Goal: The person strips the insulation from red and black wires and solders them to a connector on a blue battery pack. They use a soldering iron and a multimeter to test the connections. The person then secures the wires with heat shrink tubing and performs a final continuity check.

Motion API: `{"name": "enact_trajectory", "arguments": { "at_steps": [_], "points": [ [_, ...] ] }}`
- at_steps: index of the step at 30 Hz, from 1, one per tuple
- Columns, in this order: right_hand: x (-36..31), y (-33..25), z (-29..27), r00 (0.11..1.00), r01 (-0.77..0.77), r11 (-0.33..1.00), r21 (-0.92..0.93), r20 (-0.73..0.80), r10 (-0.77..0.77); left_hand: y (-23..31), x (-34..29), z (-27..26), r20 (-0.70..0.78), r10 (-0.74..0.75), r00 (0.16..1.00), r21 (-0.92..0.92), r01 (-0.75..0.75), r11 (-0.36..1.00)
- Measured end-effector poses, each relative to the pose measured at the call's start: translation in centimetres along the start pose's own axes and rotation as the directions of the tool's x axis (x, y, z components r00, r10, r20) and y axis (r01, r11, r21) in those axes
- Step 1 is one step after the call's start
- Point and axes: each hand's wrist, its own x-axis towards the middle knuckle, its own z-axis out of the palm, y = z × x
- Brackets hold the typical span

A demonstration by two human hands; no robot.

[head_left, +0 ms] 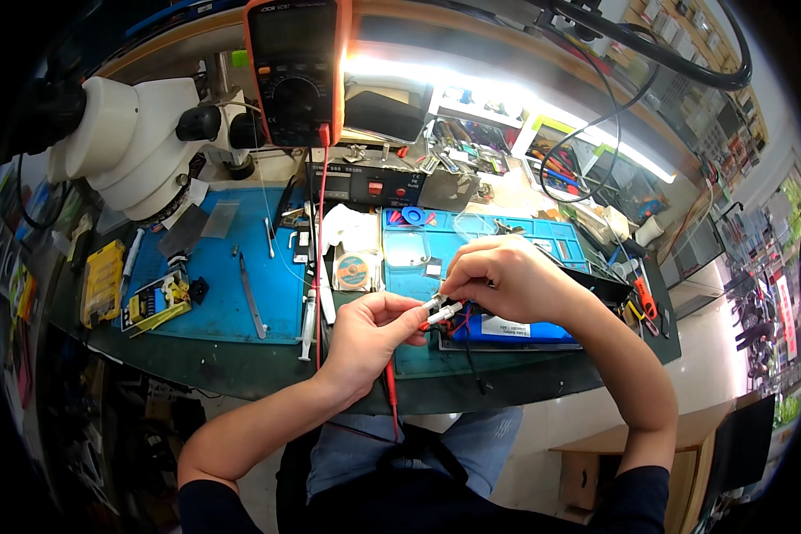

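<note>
My left hand (374,334) is closed, thumb and fingers pinching a small white plug connector (432,303). My right hand (503,276) pinches the far end of the same small piece; its fingertips partly hide what they grip. Just below the fingertips a second white connector (445,314) shows, with red and black wires (461,327) beside it. Those wires lead toward a blue battery pack (507,329) with a white label, lying under my right wrist. A red test probe (391,384) hangs at the table's front edge, below my left hand.
An orange multimeter (294,76) hangs upper centre, its red lead running down to the table. The white microscope (138,147) overhangs the left blue mat (218,303). Tweezers (250,298), a syringe (308,325) and a yellow case (104,283) lie on the left.
</note>
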Motion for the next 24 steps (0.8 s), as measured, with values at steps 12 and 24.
{"name": "enact_trajectory", "arguments": {
  "at_steps": [12,24],
  "points": [
    [0.7,1.1,-0.2,0.998,-0.011,0.985,0.172,0.059,0.001,-0.4,0.1,0.3,0.022,0.060,0.998,-0.062,-0.059,0.996],
    [1.0,0.4,-1.6,0.979,-0.122,0.980,0.154,0.183,0.093,0.8,-0.1,0.2,0.086,0.026,0.996,0.282,-0.049,0.958]
  ]
}}
